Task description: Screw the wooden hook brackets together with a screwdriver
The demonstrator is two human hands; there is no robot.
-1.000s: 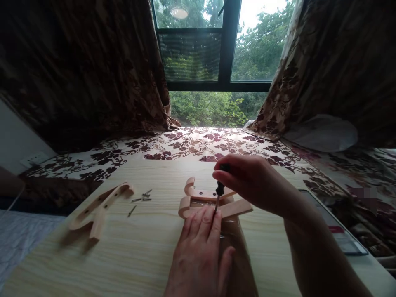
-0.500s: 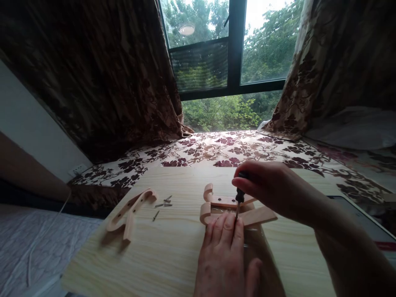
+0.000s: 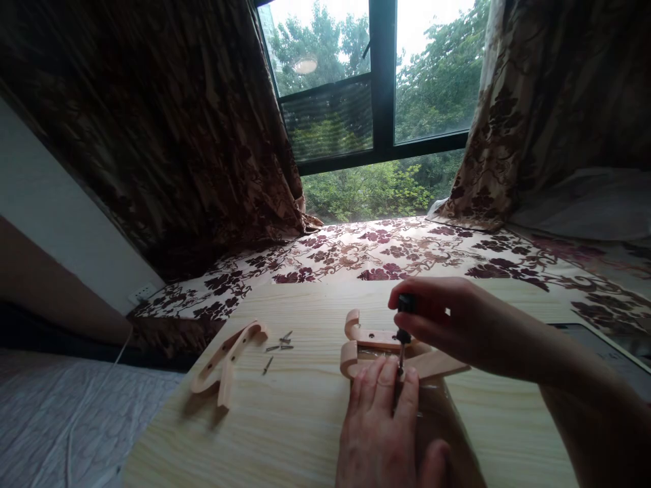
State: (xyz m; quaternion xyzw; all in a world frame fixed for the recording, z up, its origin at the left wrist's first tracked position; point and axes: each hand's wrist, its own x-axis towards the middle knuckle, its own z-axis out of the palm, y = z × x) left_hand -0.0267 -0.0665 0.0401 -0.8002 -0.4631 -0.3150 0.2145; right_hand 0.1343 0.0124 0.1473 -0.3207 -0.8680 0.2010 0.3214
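Note:
My right hand grips the black handle of a screwdriver, its thumb and fingers around the top. The screwdriver stands upright, its tip down at the near wooden hook, beside my left fingertips. My left hand lies flat with fingers stretched out, pressing on that hook and on a brown, plastic-wrapped block beneath. Just beyond it, a second curved wooden hook with dark holes lies across the block. The screwdriver's tip is partly hidden by my fingers.
Several screws lie on the pale wooden board. To their left are more curved wooden hooks. A tablet-like device sits by my right forearm. Behind are a flowered cloth, curtains and a window.
The view has shifted, so the board and hands appear slightly lower and further right. My right fingers have changed their hold around the screwdriver handle. My left hand keeps its place on the hook.

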